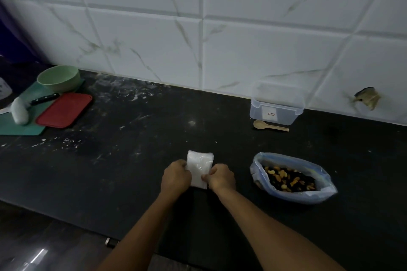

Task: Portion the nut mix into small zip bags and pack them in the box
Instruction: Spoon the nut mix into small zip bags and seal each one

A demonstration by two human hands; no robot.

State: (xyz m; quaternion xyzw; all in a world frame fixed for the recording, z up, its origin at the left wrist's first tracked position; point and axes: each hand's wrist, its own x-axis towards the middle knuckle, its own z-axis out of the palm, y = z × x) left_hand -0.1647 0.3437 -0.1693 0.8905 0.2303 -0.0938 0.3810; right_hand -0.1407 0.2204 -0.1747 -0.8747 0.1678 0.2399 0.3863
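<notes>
A stack of small clear zip bags (199,165) lies on the black counter near its front edge. My left hand (175,177) grips the stack's left side and my right hand (220,177) pinches its right edge with thumb and fingers. To the right sits a large open plastic bag of nut mix (293,179), with nuts and dark dried fruit showing. A clear plastic box (276,108) stands open against the wall at the back right, and a wooden spoon (269,126) lies just in front of it.
At the back left a green bowl (59,78), a black-handled knife (44,98), a red lid (65,110) and a pale object rest on a green cutting board (13,124). White dust marks the counter (132,130). A tiled wall backs it.
</notes>
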